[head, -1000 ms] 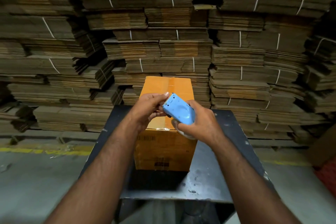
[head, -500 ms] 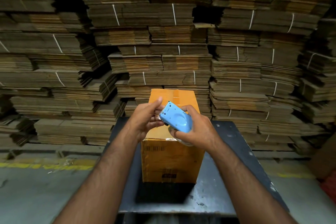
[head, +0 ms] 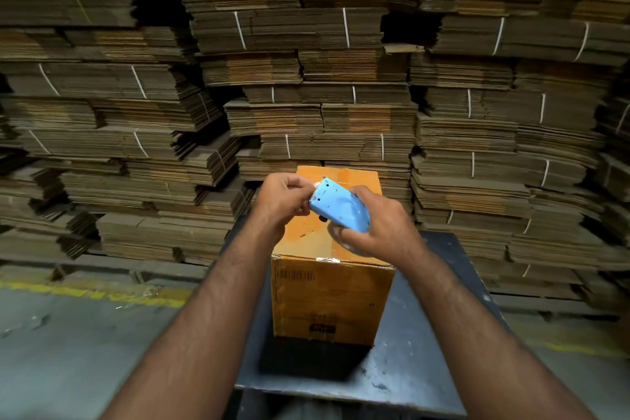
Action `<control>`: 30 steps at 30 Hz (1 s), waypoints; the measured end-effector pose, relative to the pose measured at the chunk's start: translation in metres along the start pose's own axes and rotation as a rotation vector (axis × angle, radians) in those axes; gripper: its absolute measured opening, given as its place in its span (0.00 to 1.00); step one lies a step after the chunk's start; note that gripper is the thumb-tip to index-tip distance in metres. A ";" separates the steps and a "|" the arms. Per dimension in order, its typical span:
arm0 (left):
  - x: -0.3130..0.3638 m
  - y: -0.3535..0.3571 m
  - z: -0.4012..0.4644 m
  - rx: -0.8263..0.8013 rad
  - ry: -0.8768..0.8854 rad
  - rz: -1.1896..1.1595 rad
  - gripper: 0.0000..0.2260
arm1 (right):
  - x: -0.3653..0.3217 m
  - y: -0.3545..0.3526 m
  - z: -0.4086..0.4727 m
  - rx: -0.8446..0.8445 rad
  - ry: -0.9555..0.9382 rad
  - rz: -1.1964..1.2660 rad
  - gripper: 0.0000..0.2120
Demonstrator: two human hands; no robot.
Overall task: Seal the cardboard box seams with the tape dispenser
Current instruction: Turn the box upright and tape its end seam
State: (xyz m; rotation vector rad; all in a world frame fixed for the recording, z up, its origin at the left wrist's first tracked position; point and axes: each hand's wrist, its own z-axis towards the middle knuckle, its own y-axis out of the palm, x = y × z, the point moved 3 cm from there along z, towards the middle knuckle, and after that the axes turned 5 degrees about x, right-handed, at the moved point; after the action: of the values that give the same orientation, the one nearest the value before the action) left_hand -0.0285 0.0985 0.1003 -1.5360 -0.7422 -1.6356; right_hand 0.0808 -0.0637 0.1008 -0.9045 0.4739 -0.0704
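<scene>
Right hand (head: 378,228) grips tape dispenser (head: 339,208) above the box (head: 332,297) seam. Left hand (head: 283,198) pinches at the blade end, likely freeing the tape tail to start a strip.

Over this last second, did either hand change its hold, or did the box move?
Little changed. The right hand keeps holding the blue tape dispenser above the cardboard box; the left hand still pinches at its toothed end. Box unmoved on the metal table; mainly the camera view shifted.
</scene>
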 end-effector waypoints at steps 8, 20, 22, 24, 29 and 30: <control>-0.019 0.015 0.007 0.218 -0.079 0.026 0.05 | 0.035 -0.004 0.028 -0.119 -0.147 -0.106 0.31; -0.056 -0.023 0.002 0.347 -0.232 0.097 0.05 | 0.033 0.026 0.036 -0.323 -0.215 -0.198 0.33; -0.065 -0.029 0.001 0.356 -0.253 0.129 0.05 | 0.031 0.036 0.036 -0.370 -0.201 -0.208 0.34; -0.074 -0.033 -0.001 0.352 -0.268 0.161 0.05 | 0.030 0.045 0.034 -0.419 -0.190 -0.216 0.34; -0.096 -0.040 0.003 0.375 -0.322 0.236 0.05 | 0.022 0.059 0.034 -0.548 -0.125 -0.239 0.36; -0.098 -0.040 0.004 0.394 -0.316 0.281 0.05 | 0.018 0.061 0.035 -0.572 -0.121 -0.262 0.37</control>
State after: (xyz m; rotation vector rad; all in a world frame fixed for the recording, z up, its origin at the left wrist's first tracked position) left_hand -0.0610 0.1374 0.0068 -1.5388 -0.9060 -0.9839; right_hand 0.1033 -0.0044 0.0653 -1.5221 0.2590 -0.1216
